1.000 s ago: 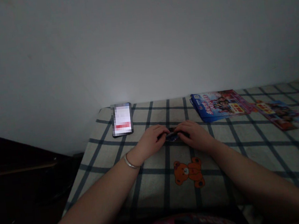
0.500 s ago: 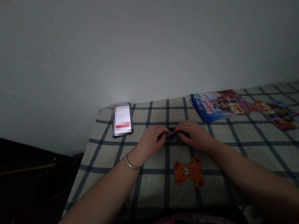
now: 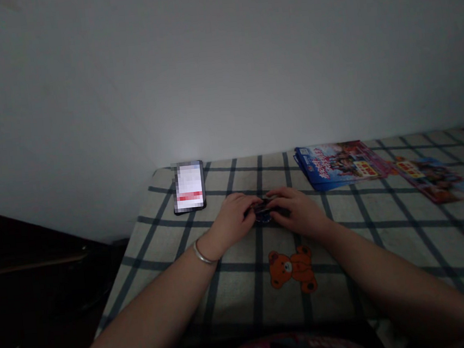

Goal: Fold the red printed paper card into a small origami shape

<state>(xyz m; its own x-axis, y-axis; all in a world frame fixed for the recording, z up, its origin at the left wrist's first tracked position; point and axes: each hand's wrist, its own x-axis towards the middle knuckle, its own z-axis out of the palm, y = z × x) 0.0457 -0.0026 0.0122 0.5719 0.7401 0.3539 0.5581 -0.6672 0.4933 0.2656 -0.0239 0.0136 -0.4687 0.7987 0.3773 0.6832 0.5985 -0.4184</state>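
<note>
A small, dark blue printed paper, which looks folded, is on the checked cloth between my two hands. My left hand, with a silver bangle on its wrist, has its fingers closed on the paper's left side. From the other side, the bent fingers of my right hand grip its right part. Most of the paper is hidden under my fingers, and the dim light blurs its folds. Nearer to me, an orange bear picture shows on the cloth.
A phone with a lit screen lies left of my hands. At the back right is a stack of colourful flyers, with another flyer beside it. The checked tablecloth reaches the pale wall behind.
My right hand's fingers have shifted slightly left and spread a little around the paper. The paper sits a little further left, with its angle changed. My left hand has barely moved.
</note>
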